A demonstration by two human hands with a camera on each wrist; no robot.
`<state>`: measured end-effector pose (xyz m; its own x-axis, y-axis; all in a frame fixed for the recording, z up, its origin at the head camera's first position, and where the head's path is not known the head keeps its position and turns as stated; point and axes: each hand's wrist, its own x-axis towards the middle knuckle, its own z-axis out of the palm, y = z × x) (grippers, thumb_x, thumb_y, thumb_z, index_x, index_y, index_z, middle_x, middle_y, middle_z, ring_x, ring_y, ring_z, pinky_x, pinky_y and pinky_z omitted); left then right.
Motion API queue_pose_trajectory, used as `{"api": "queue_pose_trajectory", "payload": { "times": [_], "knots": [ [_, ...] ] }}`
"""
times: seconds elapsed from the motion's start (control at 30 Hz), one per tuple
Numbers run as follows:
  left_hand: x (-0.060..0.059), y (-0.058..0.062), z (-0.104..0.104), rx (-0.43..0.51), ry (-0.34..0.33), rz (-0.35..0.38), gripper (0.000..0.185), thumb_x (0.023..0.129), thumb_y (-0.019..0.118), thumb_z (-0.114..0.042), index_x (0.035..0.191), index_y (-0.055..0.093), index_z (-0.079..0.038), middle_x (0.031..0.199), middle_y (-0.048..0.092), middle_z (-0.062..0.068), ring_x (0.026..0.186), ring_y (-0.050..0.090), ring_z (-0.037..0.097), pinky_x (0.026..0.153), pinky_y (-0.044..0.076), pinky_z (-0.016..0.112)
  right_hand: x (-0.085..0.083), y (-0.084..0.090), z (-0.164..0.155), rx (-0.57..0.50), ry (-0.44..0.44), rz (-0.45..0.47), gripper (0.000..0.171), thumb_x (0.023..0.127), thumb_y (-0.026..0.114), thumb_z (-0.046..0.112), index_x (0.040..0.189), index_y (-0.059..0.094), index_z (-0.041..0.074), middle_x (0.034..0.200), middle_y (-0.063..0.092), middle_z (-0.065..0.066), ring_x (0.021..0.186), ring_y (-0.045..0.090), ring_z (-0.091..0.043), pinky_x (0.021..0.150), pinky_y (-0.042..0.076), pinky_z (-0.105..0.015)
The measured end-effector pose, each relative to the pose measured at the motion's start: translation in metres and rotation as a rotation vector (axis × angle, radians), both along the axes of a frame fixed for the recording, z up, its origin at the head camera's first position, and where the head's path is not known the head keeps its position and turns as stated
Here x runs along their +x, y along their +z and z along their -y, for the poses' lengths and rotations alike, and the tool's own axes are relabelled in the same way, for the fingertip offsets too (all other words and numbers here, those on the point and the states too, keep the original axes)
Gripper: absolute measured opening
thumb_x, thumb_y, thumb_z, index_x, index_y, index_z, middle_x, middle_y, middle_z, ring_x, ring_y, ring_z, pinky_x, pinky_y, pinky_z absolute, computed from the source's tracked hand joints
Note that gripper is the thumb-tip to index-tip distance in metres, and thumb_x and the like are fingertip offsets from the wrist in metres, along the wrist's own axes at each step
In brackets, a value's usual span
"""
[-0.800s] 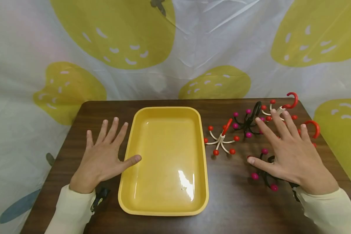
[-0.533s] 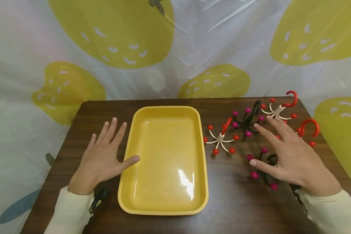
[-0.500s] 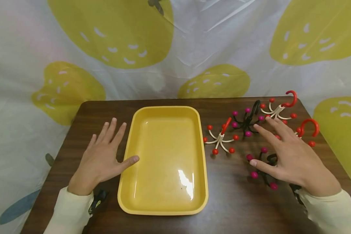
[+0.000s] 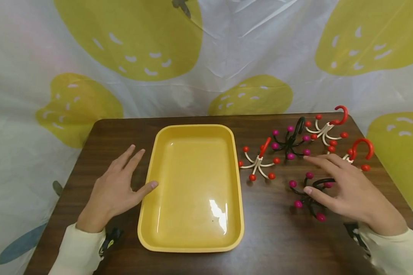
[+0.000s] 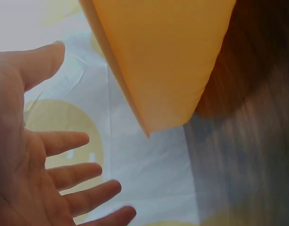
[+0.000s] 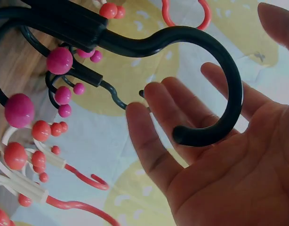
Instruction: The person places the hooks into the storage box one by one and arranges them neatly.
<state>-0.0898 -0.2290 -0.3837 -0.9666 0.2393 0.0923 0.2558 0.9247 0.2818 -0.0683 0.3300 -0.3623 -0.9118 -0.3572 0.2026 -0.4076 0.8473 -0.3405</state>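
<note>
A yellow tray (image 4: 192, 128) lies in the middle of the dark wooden table (image 4: 275, 236); the left wrist view shows it as an orange slab (image 5: 158, 56). My left hand (image 4: 120, 187) is open just left of it, thumb tip at the tray's rim, fingers straight (image 5: 64, 141). Right of the tray lie several ball-tipped hook hangers. My right hand (image 4: 344, 187) is open over the nearest black hanger with pink balls (image 4: 304, 198). In the right wrist view its black hook (image 6: 215, 84) curves in front of my open palm (image 6: 229, 165), with no finger curled round it.
A white hanger with red balls (image 4: 259, 162) lies closest to the tray. Behind it are a second black hanger (image 4: 290, 143), a white one with a red hook (image 4: 325, 130), and a red hook (image 4: 361, 147) by the right edge. A patterned cloth hangs behind the table.
My right hand has drawn back from the far hangers and come down over the nearest black one. My left hand has slid back a little, its fingers closer together.
</note>
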Motion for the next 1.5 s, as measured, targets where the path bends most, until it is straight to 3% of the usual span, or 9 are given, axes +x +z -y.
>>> {"api": "queue_pose_trajectory", "payload": {
  "times": [0.1, 0.2, 0.33, 0.43, 0.6, 0.83, 0.9, 1.17, 1.5],
  "knots": [
    [0.001, -0.004, 0.004, 0.122, -0.008, 0.035, 0.089, 0.098, 0.065, -0.065, 0.167, 0.033, -0.018, 0.174, 0.029, 0.015, 0.146, 0.046, 0.050, 0.100, 0.051, 0.072, 0.000, -0.004, -0.003, -0.067, -0.005, 0.004, 0.073, 0.084, 0.090, 0.027, 0.150, 0.059, 0.028, 0.141, 0.064, -0.004, 0.131, 0.056, -0.038, 0.098, 0.044, -0.065],
    [0.002, -0.009, 0.007, 0.248, -0.022, 0.044, 0.078, 0.100, 0.070, -0.053, 0.162, 0.042, -0.015, 0.170, 0.036, 0.016, 0.135, 0.058, 0.047, 0.101, 0.054, 0.065, 0.001, -0.007, -0.006, -0.098, 0.001, -0.039, 0.073, 0.081, 0.091, 0.019, 0.147, 0.061, 0.030, 0.138, 0.068, 0.001, 0.126, 0.059, -0.020, 0.101, 0.047, -0.041],
    [0.002, -0.014, 0.009, 0.346, -0.040, 0.044, 0.067, 0.101, 0.072, -0.042, 0.156, 0.050, -0.012, 0.166, 0.042, 0.017, 0.129, 0.062, 0.043, 0.097, 0.059, 0.059, 0.002, -0.011, -0.008, -0.150, 0.025, -0.091, 0.073, 0.079, 0.091, 0.008, 0.144, 0.065, 0.030, 0.133, 0.066, 0.017, 0.093, 0.058, 0.003, 0.069, 0.044, -0.014],
    [0.002, -0.017, 0.008, 0.412, -0.038, 0.060, 0.062, 0.101, 0.074, -0.036, 0.154, 0.053, -0.011, 0.162, 0.047, 0.016, 0.134, 0.059, 0.040, 0.096, 0.061, 0.055, 0.004, -0.013, -0.010, -0.211, 0.035, -0.074, 0.070, 0.080, 0.089, 0.003, 0.141, 0.066, 0.030, 0.132, 0.064, 0.025, 0.077, 0.053, 0.004, 0.053, 0.038, -0.016],
    [0.002, -0.024, 0.007, 0.526, -0.005, 0.129, 0.058, 0.101, 0.074, -0.031, 0.152, 0.054, -0.011, 0.156, 0.053, 0.015, 0.136, 0.059, 0.038, 0.094, 0.063, 0.046, 0.006, -0.016, -0.013, -0.319, 0.040, -0.029, 0.064, 0.081, 0.086, -0.006, 0.135, 0.070, 0.025, 0.124, 0.069, 0.025, 0.080, 0.060, 0.003, 0.053, 0.041, -0.019],
    [0.003, -0.034, 0.006, 0.594, 0.022, 0.217, 0.054, 0.101, 0.074, -0.031, 0.150, 0.055, -0.018, 0.152, 0.058, 0.012, 0.130, 0.066, 0.034, 0.087, 0.062, 0.033, 0.006, -0.024, -0.015, -0.470, 0.031, 0.074, 0.050, 0.088, 0.077, -0.014, 0.132, 0.070, 0.008, 0.121, 0.078, 0.012, 0.105, 0.073, 0.003, 0.078, 0.058, -0.011],
    [0.003, -0.036, 0.005, 0.619, 0.023, 0.242, 0.053, 0.102, 0.073, -0.031, 0.151, 0.055, -0.019, 0.153, 0.058, 0.012, 0.129, 0.067, 0.034, 0.087, 0.061, 0.030, 0.007, -0.026, -0.015, -0.494, 0.006, 0.082, 0.043, 0.088, 0.076, -0.013, 0.127, 0.072, 0.005, 0.118, 0.078, 0.011, 0.101, 0.074, 0.003, 0.078, 0.058, -0.011],
    [0.003, -0.045, 0.003, 0.864, -0.011, 0.381, 0.054, 0.107, 0.065, -0.018, 0.156, 0.044, -0.010, 0.155, 0.050, 0.022, 0.124, 0.068, 0.041, 0.080, 0.066, 0.035, 0.011, -0.034, -0.019, -0.510, -0.076, 0.087, 0.034, 0.090, 0.077, -0.010, 0.120, 0.075, 0.005, 0.109, 0.077, 0.020, 0.080, 0.074, 0.000, 0.056, 0.056, -0.020],
    [0.003, -0.048, 0.004, 0.900, -0.011, 0.406, 0.055, 0.109, 0.062, -0.018, 0.158, 0.041, -0.009, 0.156, 0.048, 0.023, 0.123, 0.068, 0.040, 0.079, 0.066, 0.037, 0.012, -0.035, -0.022, -0.506, -0.095, 0.089, 0.029, 0.092, 0.076, -0.008, 0.117, 0.077, 0.007, 0.108, 0.078, 0.021, 0.066, 0.069, -0.004, 0.048, 0.051, -0.025]
  ]
}}
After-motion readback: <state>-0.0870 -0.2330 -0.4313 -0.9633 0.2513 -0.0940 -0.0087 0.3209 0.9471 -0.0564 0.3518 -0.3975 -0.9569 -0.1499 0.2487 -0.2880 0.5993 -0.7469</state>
